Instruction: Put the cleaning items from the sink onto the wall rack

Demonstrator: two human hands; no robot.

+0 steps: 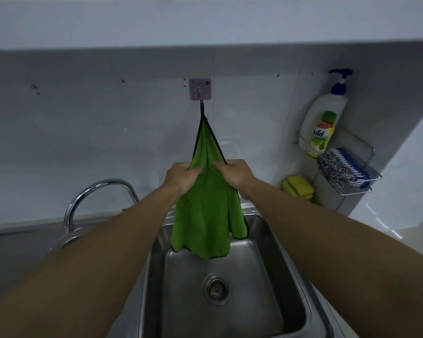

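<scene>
Left hand (181, 178) pinches the green cloth (205, 211), fingers clenched into its left fold; just across, the right hand (237, 175) grips the right edge. Above the fingers, the cloth's loop hangs on the pink adhesive hook (200, 89). Tug down too hard and that hook could peel off, dropping the cloth into the sink (291, 301) below. Rightward, the wall rack (366, 189) holds the brush (352, 164).

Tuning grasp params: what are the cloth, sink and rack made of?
Cloth: soft green microfibre-like fabric with black edging; it drapes and bunches where both hands grip it.
Sink: brushed stainless steel by its dull grey sheen.
Rack: thin shiny metal wire, probably chromed.
</scene>
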